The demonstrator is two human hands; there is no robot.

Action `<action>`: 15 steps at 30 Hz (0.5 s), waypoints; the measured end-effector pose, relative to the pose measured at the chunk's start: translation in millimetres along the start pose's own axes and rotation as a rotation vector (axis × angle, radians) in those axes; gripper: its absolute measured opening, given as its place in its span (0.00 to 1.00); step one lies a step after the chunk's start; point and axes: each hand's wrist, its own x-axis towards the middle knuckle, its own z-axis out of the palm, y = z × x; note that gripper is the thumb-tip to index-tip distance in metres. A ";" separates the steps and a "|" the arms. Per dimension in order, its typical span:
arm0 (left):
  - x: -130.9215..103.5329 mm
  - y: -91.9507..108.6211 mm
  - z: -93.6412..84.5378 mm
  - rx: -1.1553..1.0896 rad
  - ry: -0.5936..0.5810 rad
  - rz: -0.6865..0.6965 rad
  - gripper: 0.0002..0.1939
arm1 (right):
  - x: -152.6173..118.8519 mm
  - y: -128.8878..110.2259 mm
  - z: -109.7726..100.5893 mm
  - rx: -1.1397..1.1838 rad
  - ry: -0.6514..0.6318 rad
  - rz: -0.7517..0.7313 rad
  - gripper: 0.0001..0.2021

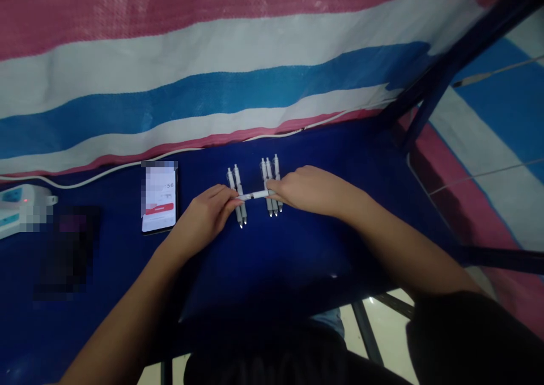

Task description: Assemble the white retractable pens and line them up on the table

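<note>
Two hands, left (212, 208) and right (304, 189), have their fingers clamped on opposite ends of one white pen (258, 194), held crosswise over the blue table (272, 266). Beneath, the fingers partly cover a pair of pens (237, 175) on the left and three pens (276, 165) on the right. Farther left lie a lit phone (160, 195), a blurred dark object (68, 252) and a white power strip (21, 195); a white cable (106, 173) runs behind, along the striped sheet (170, 98).

The striped sheet (263, 90) is showing a woven, plastic-like, slightly crinkled surface; the table (272, 260) is looking smooth with a dull sheen; the pens (269, 172) are appearing as smooth plastic with shiny metallic-looking tips; the phone's screen (160, 198) is looking smooth and glassy
</note>
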 end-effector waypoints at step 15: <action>-3.6 16.5 12.4 0.332 0.121 0.195 0.15 | 16.4 -11.5 2.9 -0.035 0.119 0.201 0.22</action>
